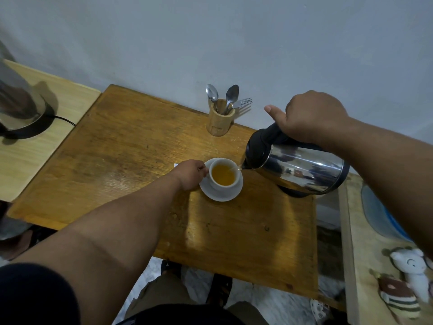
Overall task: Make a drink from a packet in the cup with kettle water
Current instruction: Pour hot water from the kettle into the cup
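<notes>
Two hands at work — the right hand [311, 117] is clamped on the steel kettle [297, 167] handle, tipping water into the white cup [225, 176]. Left hand [191, 174] pinches the cup's handle, steadying it on its saucer [220, 194] mid-worktop [121, 146] — nearly full, judging by the amber level.

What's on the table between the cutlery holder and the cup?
Nothing: in the head view, only bare wooden table lies between the cutlery holder and the cup.
</notes>
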